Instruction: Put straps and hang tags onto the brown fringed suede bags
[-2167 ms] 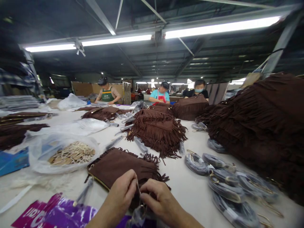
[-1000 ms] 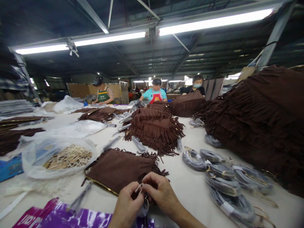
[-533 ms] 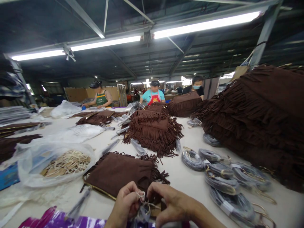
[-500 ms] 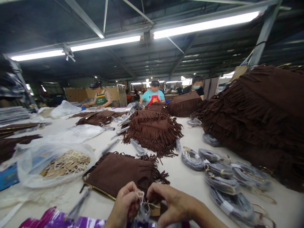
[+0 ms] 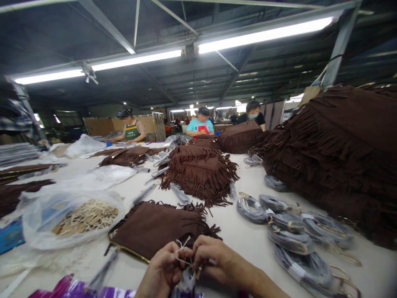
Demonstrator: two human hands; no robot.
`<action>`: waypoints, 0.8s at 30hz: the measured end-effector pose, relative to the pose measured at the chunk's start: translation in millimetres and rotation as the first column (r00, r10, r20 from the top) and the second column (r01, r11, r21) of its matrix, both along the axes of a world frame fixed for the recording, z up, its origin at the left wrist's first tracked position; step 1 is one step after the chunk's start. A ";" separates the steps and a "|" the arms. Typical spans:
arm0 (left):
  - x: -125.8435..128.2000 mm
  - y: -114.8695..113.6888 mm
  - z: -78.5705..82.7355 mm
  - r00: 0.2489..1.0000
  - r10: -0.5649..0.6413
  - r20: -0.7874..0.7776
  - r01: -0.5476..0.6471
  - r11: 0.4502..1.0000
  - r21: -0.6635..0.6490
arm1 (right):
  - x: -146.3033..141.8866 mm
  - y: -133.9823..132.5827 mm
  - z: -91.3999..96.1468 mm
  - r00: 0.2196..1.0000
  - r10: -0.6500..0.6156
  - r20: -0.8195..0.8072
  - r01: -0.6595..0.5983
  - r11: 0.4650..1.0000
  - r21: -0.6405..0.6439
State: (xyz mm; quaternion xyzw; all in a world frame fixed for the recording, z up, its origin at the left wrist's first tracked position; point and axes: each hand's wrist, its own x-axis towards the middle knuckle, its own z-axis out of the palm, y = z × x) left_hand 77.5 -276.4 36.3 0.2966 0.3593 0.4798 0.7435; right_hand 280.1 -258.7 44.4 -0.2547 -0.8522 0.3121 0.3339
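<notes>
My left hand [image 5: 165, 268] and my right hand [image 5: 218, 263] meet at the bottom centre, fingertips pinched close together. A thin white string [image 5: 182, 248] loops up from my left fingertips, and its loose ends stick out. Between the hands hangs a clear-plastic-wrapped piece [image 5: 187, 278], with a bit of metal near my right fingertips; its kind is partly hidden by the fingers. What exactly the right fingers pinch is covered, though the string runs into them. Just beyond lies a dark brown fringed bag [image 5: 158, 227] with a gold zipper along its near edge.
At left, an opened plastic bag [image 5: 29, 225] holds stringed cardboard tags [image 5: 87, 217]. Plastic-wrapped coiled straps [image 5: 290, 242] with gold clips lie at right, below a tall heap of brown fringed bags [image 5: 338, 157]. Another bag pile [image 5: 201, 167] stands mid-table. Co-workers [image 5: 201, 123] are across the table.
My right hand's fingers have closed in toward the left hand and now pinch at the string. The cardboard tag seen by the right hand is now hidden. The string's ends stand higher.
</notes>
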 end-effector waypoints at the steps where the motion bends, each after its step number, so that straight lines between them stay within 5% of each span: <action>1: -0.5 0.0 -0.6 1.000 0.012 -0.004 -0.012 1.000 -0.003 | 0.0 1.2 -1.7 1.000 -0.025 0.004 0.025 1.000 0.004; 8: -4.4 0.7 -3.2 0.999 0.003 -0.038 0.000 0.997 0.073 | 0.0 3.3 5.0 0.952 -0.297 -0.076 0.251 0.898 -0.361; 11: 0.5 1.1 -4.2 0.989 -0.037 -0.144 0.065 0.979 0.194 | -5.1 0.9 6.5 0.950 -0.297 -0.094 0.246 0.900 -0.359; 15: 7.5 0.7 -1.3 0.896 0.045 -0.441 0.180 0.873 0.454 | -18.2 -1.6 0.3 0.909 -0.342 -0.237 0.203 0.862 -0.465; 18: 8.8 -0.7 2.0 0.734 0.190 -0.651 0.312 0.758 0.573 | -27.0 -1.1 -8.8 0.858 -0.383 -0.342 0.068 0.745 -0.664; 20: 7.6 -1.7 2.4 0.662 0.244 -0.709 0.379 0.707 0.597 | -29.9 0.1 -14.7 0.786 -0.487 -0.380 0.059 0.671 -0.739; 24: 2.9 -2.1 -2.4 0.656 0.270 -0.705 0.408 0.658 0.632 | -30.5 1.6 -20.5 0.668 -0.628 -0.399 0.056 0.577 -0.815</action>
